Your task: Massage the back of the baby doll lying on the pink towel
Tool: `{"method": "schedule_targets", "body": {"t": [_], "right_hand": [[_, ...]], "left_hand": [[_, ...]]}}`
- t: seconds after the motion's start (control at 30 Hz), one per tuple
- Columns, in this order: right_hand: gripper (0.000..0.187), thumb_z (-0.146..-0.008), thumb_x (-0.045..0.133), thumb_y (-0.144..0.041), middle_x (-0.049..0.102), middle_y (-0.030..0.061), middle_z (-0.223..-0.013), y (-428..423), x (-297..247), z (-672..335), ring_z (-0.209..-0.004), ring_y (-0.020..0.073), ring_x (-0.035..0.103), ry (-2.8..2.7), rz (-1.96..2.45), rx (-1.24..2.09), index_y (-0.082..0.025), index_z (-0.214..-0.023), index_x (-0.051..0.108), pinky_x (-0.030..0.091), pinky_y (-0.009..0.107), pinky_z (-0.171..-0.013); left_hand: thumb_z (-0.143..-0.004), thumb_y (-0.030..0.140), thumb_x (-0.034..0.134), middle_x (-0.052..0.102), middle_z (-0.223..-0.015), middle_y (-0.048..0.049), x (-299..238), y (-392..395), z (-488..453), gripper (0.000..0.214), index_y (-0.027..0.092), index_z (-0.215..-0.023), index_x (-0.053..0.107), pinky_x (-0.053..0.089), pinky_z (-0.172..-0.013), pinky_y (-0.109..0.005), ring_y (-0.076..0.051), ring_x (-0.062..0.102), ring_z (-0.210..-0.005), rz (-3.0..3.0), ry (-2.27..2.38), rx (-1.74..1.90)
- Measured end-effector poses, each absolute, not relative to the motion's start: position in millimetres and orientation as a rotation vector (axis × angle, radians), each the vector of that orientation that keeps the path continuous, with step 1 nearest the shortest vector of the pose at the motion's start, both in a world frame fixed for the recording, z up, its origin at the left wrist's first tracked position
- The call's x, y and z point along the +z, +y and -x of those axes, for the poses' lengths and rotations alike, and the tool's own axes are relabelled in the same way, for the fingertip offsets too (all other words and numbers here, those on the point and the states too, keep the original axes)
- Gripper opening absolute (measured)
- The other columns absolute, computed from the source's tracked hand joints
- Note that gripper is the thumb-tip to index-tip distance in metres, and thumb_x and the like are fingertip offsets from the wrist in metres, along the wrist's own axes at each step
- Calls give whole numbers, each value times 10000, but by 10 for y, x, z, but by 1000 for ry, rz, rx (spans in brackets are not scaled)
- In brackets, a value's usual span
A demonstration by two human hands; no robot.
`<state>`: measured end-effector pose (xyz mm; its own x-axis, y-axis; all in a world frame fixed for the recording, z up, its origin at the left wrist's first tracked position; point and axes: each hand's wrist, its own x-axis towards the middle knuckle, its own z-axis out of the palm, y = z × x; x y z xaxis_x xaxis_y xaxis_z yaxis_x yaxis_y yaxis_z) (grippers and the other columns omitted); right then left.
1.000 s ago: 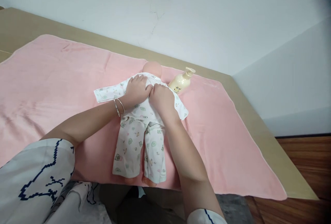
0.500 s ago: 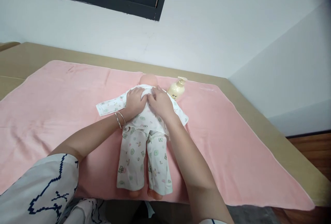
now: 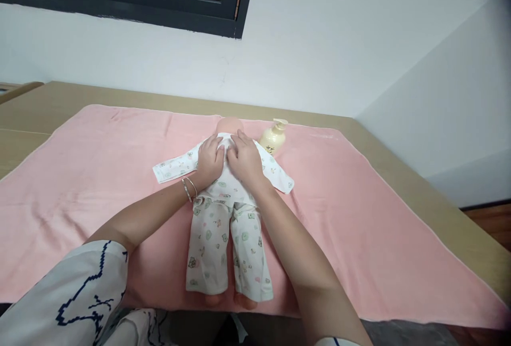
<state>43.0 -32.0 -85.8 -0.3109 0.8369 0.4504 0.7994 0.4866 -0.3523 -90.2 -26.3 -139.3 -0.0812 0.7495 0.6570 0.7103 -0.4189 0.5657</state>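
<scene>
A baby doll [image 3: 230,124] lies stretched out on a pink towel [image 3: 339,229], its head away from me. It wears a white printed top [image 3: 227,189] and matching trousers [image 3: 209,250], and its bare feet show below the cuffs. My left hand [image 3: 209,161] rests on the upper left of the doll's torso, fingers extended, with bangles at the wrist. On the torso's upper right lies my right hand [image 3: 245,161], palm down and fingers stretched out. The thumbs come close together near the middle. Most of the doll's head is hidden from view.
A pale yellow pump bottle [image 3: 273,136] stands on the towel just right of the doll's shoulder. The towel covers much of a wooden table [image 3: 383,159]. Behind it rise a white wall [image 3: 303,58] and a dark window frame [image 3: 235,21].
My right hand's fingers have straightened and spread on the top. My left hand stays almost in place. The camera view has shifted slightly, showing more of the window.
</scene>
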Motion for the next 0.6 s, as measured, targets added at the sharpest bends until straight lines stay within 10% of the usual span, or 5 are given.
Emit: {"method": "schedule_targets", "body": {"t": [0.6], "right_hand": [[445, -956, 384, -178, 534, 213, -1491, -310, -910, -421, -1434, 352, 441, -2277, 1329, 42, -67, -1300, 643, 331, 556, -1199]], "left_hand": [[-877, 188, 455, 656, -1366, -147, -1393, -235, 874, 456, 140, -1308, 598, 442, -1167, -481, -280, 595, -1299, -2036, 1735, 1496]]}}
